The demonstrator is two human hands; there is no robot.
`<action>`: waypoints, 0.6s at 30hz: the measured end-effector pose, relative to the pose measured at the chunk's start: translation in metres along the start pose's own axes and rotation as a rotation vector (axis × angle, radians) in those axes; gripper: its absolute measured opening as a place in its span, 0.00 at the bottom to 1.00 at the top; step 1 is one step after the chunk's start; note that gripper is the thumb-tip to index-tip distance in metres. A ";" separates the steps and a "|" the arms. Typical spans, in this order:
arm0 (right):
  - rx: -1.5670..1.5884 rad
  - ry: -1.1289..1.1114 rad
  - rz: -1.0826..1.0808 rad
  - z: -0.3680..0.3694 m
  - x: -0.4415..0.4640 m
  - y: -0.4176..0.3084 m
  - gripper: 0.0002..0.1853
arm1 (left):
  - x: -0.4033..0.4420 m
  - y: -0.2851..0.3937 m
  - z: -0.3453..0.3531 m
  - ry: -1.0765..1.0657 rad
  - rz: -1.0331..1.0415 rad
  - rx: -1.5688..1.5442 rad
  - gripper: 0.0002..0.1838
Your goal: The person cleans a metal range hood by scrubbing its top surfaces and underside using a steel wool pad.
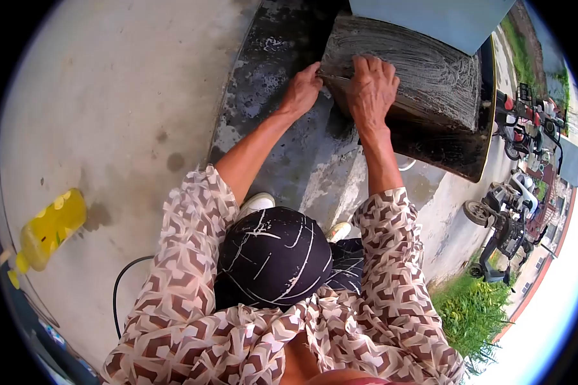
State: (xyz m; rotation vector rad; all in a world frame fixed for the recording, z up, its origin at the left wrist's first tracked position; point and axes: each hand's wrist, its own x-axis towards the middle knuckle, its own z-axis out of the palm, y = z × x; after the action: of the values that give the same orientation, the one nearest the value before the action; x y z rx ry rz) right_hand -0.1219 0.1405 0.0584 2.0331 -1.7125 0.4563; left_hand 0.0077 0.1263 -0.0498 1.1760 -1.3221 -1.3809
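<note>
A box-shaped piece (pixel 424 67) with a grey, streaked and smeared face stands in front of me, dark and grimy on its lower side. My left hand (pixel 302 92) is closed at its left edge, fingertips pinched by the corner. A thin, narrow strip (pixel 334 77) runs from those fingertips toward my right hand; whether it is a separate thing or the box's edge I cannot tell. My right hand (pixel 373 92) is closed with curled fingers against the smeared face, near the same edge. Whatever lies under its fingers is hidden.
Wet, dark ground (pixel 263 96) lies under the box. A pale blue panel (pixel 437 19) rises behind it. On the left, a yellow bottle (pixel 54 228) lies on the concrete beside a black hose (pixel 117 292). Parked motorbikes (pixel 510 218) and green plants (pixel 472 308) are at right.
</note>
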 end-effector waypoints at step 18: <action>0.158 -0.092 -0.132 -0.005 -0.014 0.000 0.13 | 0.013 0.003 -0.003 -0.123 -0.039 -0.013 0.27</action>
State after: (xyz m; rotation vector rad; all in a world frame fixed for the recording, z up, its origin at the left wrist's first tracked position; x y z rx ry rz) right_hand -0.1240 0.1550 0.0549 2.2962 -1.6260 0.4740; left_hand 0.0086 0.1127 -0.0472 1.1290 -1.3798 -1.5085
